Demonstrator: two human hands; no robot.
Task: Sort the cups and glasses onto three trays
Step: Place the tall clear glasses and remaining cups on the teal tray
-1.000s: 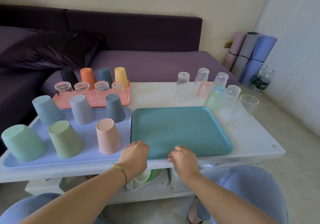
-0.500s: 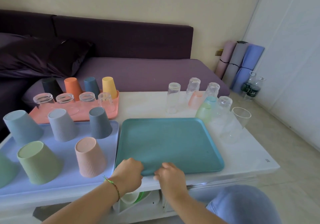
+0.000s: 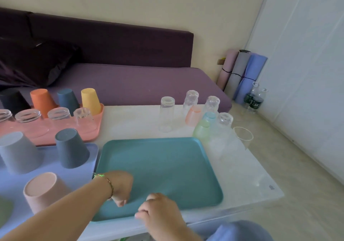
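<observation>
At my far left the lavender tray (image 3: 92,148) carries ribbed, matte cups turned mouth-down: a grey cup (image 3: 18,151), a slate-blue cup (image 3: 71,147) and a pink cup (image 3: 44,190) nearest me. Behind it the coral tray (image 3: 97,127) holds a back row of smooth opaque cups, among them an orange cup (image 3: 41,99) and a yellow cup (image 3: 91,100), with inverted clear glasses (image 3: 59,116) in front. The left hand (image 3: 121,186) sits over the near-left corner of the teal tray (image 3: 158,166), fingers curled under with nothing visible inside them. That tray is a flat rounded rectangle with a low rim, just beside the lavender one. The right hand (image 3: 160,211) is at its near rim, fingers curled; I cannot tell whether it grips the rim. To the right, on the white surface (image 3: 242,175), stand tall clear tumblers (image 3: 166,114) mouth-down, three frosted pastel cups (image 3: 202,131) in peach, blue and green clustered close together, and one upright clear glass (image 3: 243,138) at the far right.
</observation>
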